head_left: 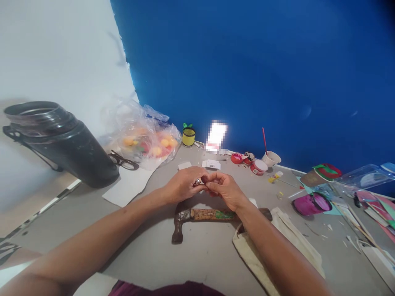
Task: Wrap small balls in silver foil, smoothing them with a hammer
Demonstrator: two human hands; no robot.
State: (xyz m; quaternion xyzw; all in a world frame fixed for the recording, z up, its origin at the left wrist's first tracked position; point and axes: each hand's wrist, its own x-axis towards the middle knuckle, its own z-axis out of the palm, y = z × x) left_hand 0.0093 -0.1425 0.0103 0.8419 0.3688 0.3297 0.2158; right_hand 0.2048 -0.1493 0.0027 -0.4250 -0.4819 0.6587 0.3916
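My left hand [184,183] and my right hand [224,190] meet above the table, fingertips pinched together. A small shiny silver piece [197,181] shows at the curled fingers of my left hand; its kind is too small to tell. My right thumb and fingers close right beside it, and whatever they pinch is hidden. Beneath the hands lies a hammer [203,214] with a worn wooden handle, its dark head to the left. My right forearm passes over the handle's end and a cream cloth bag [290,238].
A large black flask [64,144], glasses [125,162] and a plastic bag with colourful things [148,139] stand left. Behind are a yellow cup [188,137], a bright phone-like screen [217,135], paint pots [258,167] and a white cup [271,158]. A magenta cup [311,204] lies right among scraps.
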